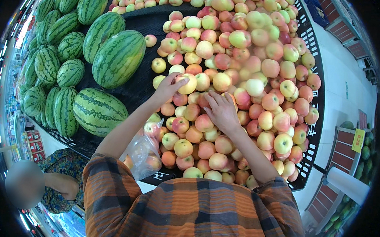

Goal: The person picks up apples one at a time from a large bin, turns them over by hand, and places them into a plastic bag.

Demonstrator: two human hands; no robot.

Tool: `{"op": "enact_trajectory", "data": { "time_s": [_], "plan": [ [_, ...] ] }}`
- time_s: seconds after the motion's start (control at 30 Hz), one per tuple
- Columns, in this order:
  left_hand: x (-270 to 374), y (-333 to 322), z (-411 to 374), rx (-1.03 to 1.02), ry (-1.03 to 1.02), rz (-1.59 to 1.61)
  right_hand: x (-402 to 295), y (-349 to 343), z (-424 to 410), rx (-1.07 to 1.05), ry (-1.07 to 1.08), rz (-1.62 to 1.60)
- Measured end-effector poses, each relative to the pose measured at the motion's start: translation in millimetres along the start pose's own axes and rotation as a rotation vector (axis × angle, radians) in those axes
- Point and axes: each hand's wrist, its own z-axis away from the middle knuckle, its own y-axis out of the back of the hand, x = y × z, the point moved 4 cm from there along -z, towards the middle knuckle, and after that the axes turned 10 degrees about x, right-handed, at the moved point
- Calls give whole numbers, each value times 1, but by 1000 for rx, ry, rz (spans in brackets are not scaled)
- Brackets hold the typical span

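My left hand (168, 87) is closed around a yellow apple (189, 84), thumb on top, at the left part of a large heap of red and yellow apples (205, 122). A short way to the right, my right hand (222, 113) lies palm down on the heap, its fingers spread over a reddish apple (203, 100). Its palm hides what is under it, so a firm grip cannot be made out. Below my left forearm, a clear plastic bag (140, 156) with several apples in it leans against the heap.
Large striped watermelons (119, 59) lie on the black-lined stand (140, 19) at the left. A slotted black rim (316, 130) borders the apples at the right. A person (61, 179) stands at the lower left. A plastic roll (346, 185) sticks out at the lower right.
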Motion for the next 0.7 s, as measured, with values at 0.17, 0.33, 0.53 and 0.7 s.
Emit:
{"op": "enact_trajectory", "data": {
  "time_s": [0.17,0.33,0.53,0.7],
  "plan": [
    [1,0,19,100,-587,-538,6,27,-4,171,-47,-128],
    [3,-7,44,-101,-483,-730,24,81,-13,401,-113,12],
    [13,-5,58,-108,-429,-786,71,68,-31,351,-244,139],
    [37,-10,77,-128,-429,-855,90,24,-82,102,-346,119]
  ]
}}
